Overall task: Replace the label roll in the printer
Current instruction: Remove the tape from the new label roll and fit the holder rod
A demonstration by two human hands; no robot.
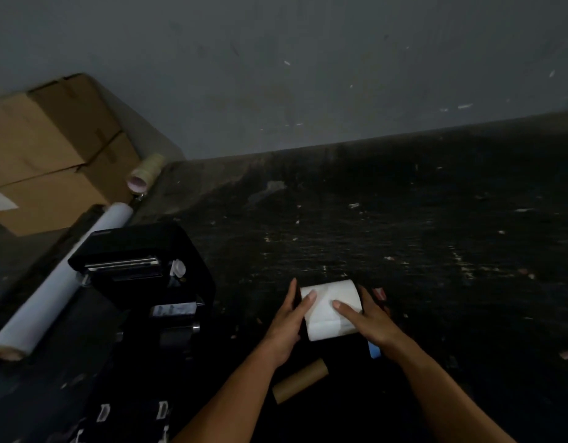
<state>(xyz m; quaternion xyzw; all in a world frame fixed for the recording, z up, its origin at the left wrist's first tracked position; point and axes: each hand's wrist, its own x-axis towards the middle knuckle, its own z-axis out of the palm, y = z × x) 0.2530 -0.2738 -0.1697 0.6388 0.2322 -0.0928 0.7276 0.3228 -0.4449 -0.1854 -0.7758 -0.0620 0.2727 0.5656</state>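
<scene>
Left hand (287,321): curled against the left end of the white label roll (330,310), one fingertip on top.
Right hand (369,318): gripping the roll's right end, forefinger lying flat across the paper.
Label roll: held between both hands, low over the dark bench (404,235) (whether it touches is unclear).
Cardboard core (300,381): lying bare on the bench, just near the forearms.
Printer (142,266): black, lid open, left of the hands.
Cardboard boxes (49,148): stacked at far left.

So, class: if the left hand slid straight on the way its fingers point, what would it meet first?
The left hand already touches the white label roll; beyond it, probably bare dark floor, though depth is unclear.
</scene>
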